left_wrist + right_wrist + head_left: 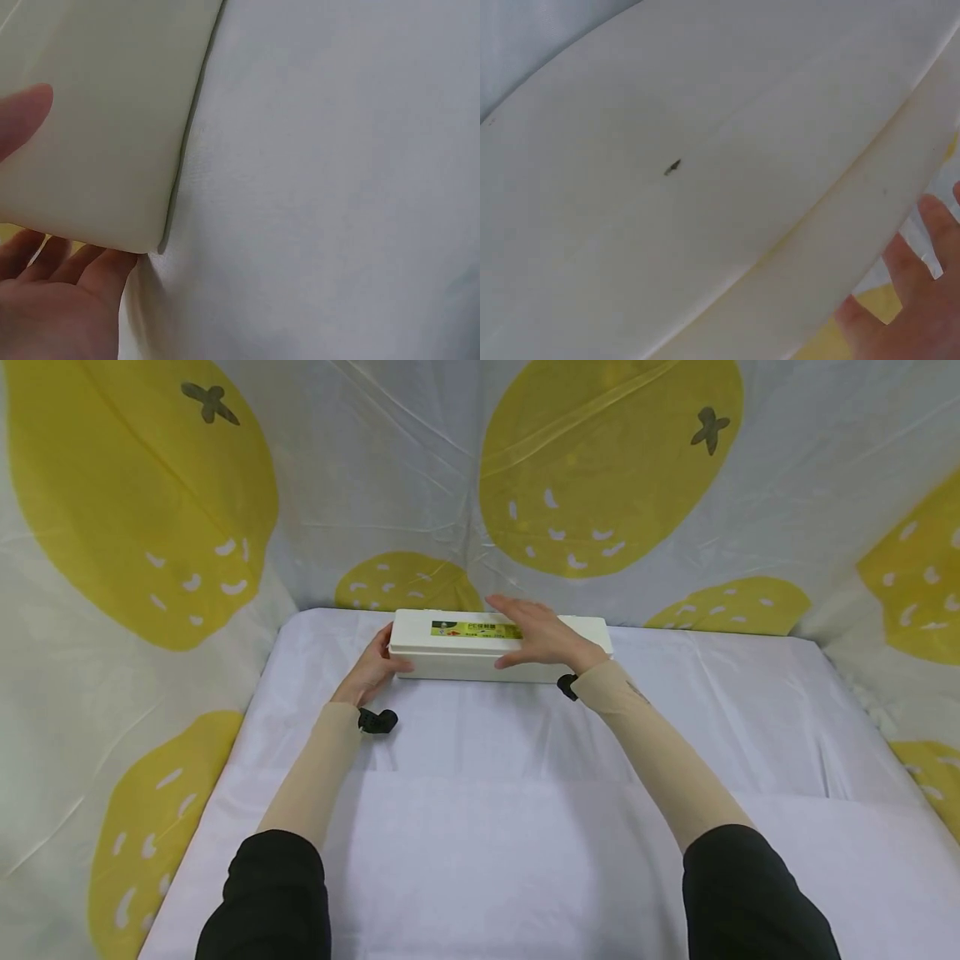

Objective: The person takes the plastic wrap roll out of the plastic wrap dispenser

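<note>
A long white lidded box point(450, 664) with a green and yellow label point(480, 630) lies crosswise at the far side of the table. My left hand point(369, 668) holds its left end, the thumb on the front face and the fingers point(97, 270) against the end. Over the right half of the lid point(588, 628) is my right hand point(551, 635), its fingers spread and its thumb by the front edge. Whether those fingers touch the lid cannot be told. In the right wrist view the box front point(705, 150) fills most of the picture, with a small dark mark on it.
A white cloth point(480, 860) covers the table. Behind and beside it hang white curtains point(390, 460) printed with large yellow lemons point(600, 468). The box stands close to the back curtain. A small black wrist device point(377, 721) sits on each wrist.
</note>
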Demonstrator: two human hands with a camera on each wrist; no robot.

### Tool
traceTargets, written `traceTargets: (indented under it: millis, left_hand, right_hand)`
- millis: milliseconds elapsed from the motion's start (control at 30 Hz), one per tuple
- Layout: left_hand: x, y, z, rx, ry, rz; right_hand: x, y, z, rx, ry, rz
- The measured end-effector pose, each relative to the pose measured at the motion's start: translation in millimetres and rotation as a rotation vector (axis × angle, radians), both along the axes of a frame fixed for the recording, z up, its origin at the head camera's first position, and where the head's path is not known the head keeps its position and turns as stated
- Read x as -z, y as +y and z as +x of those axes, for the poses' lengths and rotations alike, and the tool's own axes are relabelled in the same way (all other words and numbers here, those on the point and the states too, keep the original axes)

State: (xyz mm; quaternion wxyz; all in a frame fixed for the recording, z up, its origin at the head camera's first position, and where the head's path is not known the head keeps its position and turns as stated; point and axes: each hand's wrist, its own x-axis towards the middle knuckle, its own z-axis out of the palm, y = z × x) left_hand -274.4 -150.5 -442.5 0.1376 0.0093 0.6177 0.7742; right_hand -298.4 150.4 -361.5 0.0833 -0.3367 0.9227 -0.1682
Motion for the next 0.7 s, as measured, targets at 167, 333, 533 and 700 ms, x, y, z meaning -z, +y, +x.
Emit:
traceTargets:
  millis: [167, 333, 533, 700]
  left_hand:
    - [1.0, 0.4, -1.3, -0.011, 0.001, -0.019]
    - [3.9, 0.4, -1.5, -0.024, 0.012, -0.065]
    - [8.6, 0.8, -3.3, -0.028, 0.050, -0.154]
    - [7.8, 1.7, -3.6, -0.030, 0.064, -0.221]
  right_hand:
    - [3.8, -4.0, -4.7, -0.011, -0.020, 0.009]
    - [8.7, -7.8, -7.4, -0.016, -0.027, 0.020]
    - [10.2, -15.5, -8.8, -0.012, -0.047, 0.085]
    - [12.5, -19.9, -10.4, -0.025, -0.006, 0.150]
